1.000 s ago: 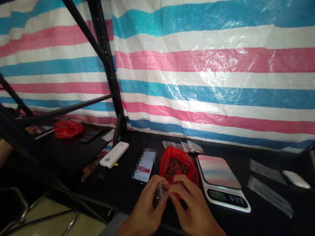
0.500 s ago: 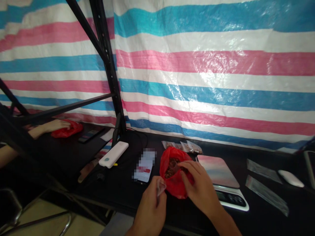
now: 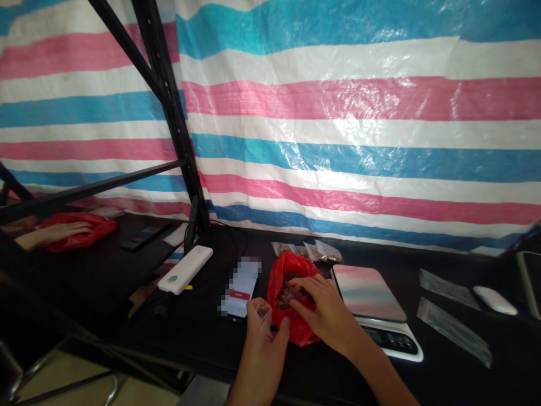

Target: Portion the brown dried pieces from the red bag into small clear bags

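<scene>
Head view: the left hand holds a small clear bag, thumb set apart; to its right, the right hand dips curled into the red bag, partly hiding the brown pieces; whether it pinches anything, I cannot tell

Striped sheet: brightly lit, white glare right of centre
Table: dim, shadows nearly black
Scale platform: softly reflective
Phone screen: bright, pixelated
Red bag: contents murky
Lower-left edge: dark, blurred, stretched
</scene>
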